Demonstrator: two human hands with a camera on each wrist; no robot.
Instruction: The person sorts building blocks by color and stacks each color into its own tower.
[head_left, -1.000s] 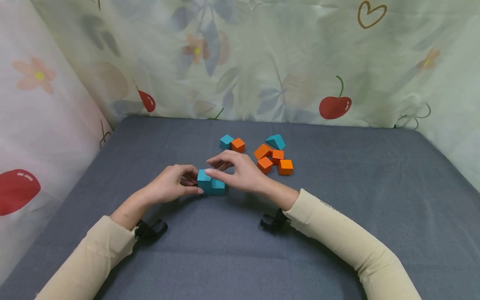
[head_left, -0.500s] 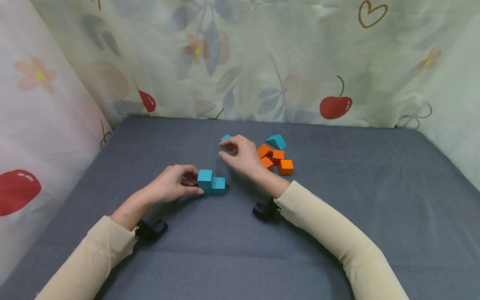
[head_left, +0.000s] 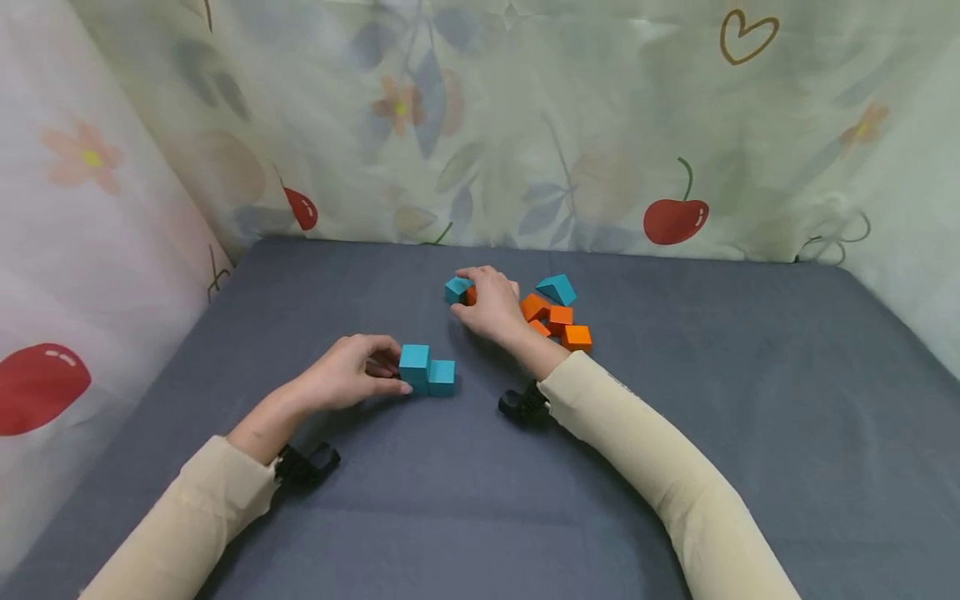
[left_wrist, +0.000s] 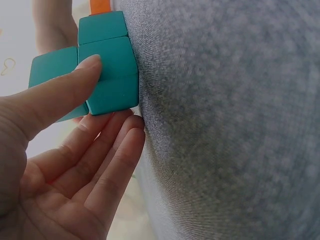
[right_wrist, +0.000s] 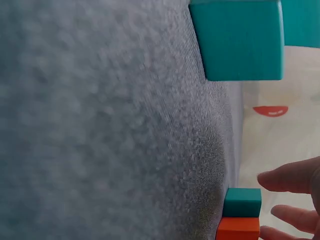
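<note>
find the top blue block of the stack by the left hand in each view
Head: top blue block, left of centre, beside the left hand.
Left wrist: top blue block, upper left, partly behind that hand.
Right wrist: top blue block, top right corner, cut off.
Shared landmark: gray cloth.

The head view looks forward and down from well above the grey cloth-covered counter (head_left: 465,533). Both wrist views sit low, turned sideways, the surface filling the left wrist view's right side and the right wrist view's left. All three share the stacked teal cubes (head_left: 414,367), close in both wrist views.
</note>
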